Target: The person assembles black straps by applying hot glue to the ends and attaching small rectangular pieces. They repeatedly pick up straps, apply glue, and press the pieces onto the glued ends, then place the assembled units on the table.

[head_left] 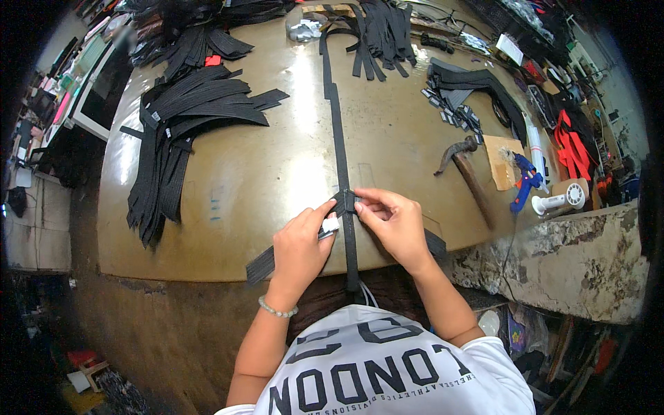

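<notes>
A long black webbing strap (338, 145) runs down the middle of the table toward me and hangs over the near edge. A second black strap crosses beneath my hands, its left end (260, 265) and right end (435, 245) showing at either side. Where they meet, a dark folded joint (345, 200) sits between my fingertips; its details are too small to make out. My left hand (302, 242) pinches the joint's left side, with something white at a finger. My right hand (395, 220) is closed at its right side, thumb and forefinger on the strap.
Bundles of black straps lie at left (187, 124) and far middle (387, 34). At right are more straps (477, 79), a hammer (472, 183), cardboard (501, 162), a blue glue gun (527, 183) and a white spool (559, 199). The table's near edge borders my body.
</notes>
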Available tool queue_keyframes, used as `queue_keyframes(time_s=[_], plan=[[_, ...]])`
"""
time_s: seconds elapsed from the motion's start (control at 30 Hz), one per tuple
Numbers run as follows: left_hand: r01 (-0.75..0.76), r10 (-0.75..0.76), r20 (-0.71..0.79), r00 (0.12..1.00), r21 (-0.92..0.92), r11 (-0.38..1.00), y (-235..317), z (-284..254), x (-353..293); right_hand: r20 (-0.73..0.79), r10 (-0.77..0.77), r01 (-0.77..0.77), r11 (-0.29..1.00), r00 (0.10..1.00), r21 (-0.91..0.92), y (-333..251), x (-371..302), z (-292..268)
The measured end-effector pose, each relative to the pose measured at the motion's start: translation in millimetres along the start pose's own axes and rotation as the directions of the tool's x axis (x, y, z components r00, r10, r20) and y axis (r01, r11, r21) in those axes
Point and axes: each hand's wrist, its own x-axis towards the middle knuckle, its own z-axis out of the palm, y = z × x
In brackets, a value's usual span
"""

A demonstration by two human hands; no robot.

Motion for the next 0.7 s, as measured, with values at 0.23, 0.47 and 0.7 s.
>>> queue_keyframes(time_s=[0.23,0.47,0.7], plan=[[-0.003,0.002,0.016,1.0,0.034,0.999,-1.6,1.1,-0.8,0.008,-0.296,0.283,0.907,0.955,-0.311,9.0,2.9,-0.1],[-0.216,0.197,-0.116,0.973,-0.183,0.959,8.1,-26.1,-27.1,-0.025,-0.265,0.243,0.917,0.964,-0.316,17.2,8.3,9.3],[-0.315,0.271,0.312,0.911,0.098,0.944,13.6,-35.0,-47.4,0.027,-0.253,0.249,0.917,0.967,-0.312,14.3,9.9,3.8]])
